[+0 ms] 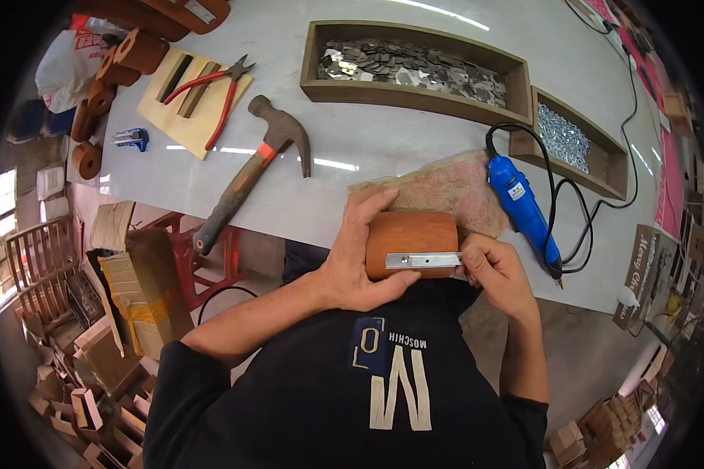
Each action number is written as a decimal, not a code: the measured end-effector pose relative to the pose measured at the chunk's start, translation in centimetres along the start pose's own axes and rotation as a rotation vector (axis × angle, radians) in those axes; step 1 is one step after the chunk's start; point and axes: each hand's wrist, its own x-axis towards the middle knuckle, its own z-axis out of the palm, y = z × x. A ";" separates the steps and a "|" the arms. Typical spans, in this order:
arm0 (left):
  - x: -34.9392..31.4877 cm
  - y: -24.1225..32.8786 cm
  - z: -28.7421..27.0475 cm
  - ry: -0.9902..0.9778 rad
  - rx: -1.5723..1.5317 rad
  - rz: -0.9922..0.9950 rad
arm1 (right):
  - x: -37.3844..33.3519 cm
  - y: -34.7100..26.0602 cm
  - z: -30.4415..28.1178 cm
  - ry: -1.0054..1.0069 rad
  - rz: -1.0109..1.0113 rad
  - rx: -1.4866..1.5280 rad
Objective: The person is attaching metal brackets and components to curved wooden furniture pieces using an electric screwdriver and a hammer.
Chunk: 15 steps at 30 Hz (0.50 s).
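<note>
While a claw hammer [246,178] lies on the bench [172,184] left of centre, the left hand [352,262] grasps a reddish-brown wooden block [411,230] at mid-frame, fingers and thumb spanning its left end. A metal strip [426,260] lies along the block's lower part, its right end pinched in the right hand's [499,275] fingers; farther right rests a blue corded power tool [524,207].

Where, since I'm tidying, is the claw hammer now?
In the head view, the claw hammer lies on the left of the table, between the red-handled pliers and the left hand, its handle end past the near edge.
</note>
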 end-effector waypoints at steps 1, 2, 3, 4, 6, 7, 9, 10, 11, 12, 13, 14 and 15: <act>0.2 0.1 0.3 -0.021 0.033 -0.004 | -0.4 0.4 -0.5 -0.020 0.033 0.093; 0.1 0.0 0.4 -0.023 0.034 -0.007 | -0.6 0.7 -0.6 -0.051 0.061 0.191; 0.0 0.0 0.4 -0.058 0.068 -0.041 | -0.7 0.7 -0.5 -0.054 0.060 0.194; -0.1 0.0 0.4 -0.092 0.103 -0.075 | -0.8 0.5 -0.5 -0.040 0.047 0.146; 0.0 0.0 0.1 -0.116 0.124 -0.075 | -0.9 -0.1 -0.3 -0.027 0.036 0.106; 0.1 0.1 0.0 -0.138 0.140 -0.070 | -0.8 -0.5 -0.2 -0.015 0.053 0.067; 0.1 0.1 0.0 -0.133 0.129 -0.087 | -0.7 -0.7 0.0 -0.004 0.072 0.029; 0.0 0.2 -0.1 -0.125 0.114 -0.101 | -0.7 -0.7 0.0 0.000 0.054 0.012; 0.1 0.3 -0.1 -0.126 0.114 -0.104 | -0.7 -0.7 0.0 0.003 0.037 -0.006; 0.3 0.7 -0.1 -0.122 0.084 -0.113 | -0.6 -0.9 0.0 0.002 0.039 -0.005; 0.3 0.8 -0.2 -0.117 0.053 -0.122 | -0.4 -1.3 0.0 0.001 0.043 -0.044; 0.4 0.6 -0.4 -0.118 0.053 -0.123 | -0.3 -1.7 0.0 0.001 0.046 -0.084; 0.5 0.2 -0.6 -0.126 0.049 -0.102 | -0.3 -2.0 0.1 0.001 0.047 -0.084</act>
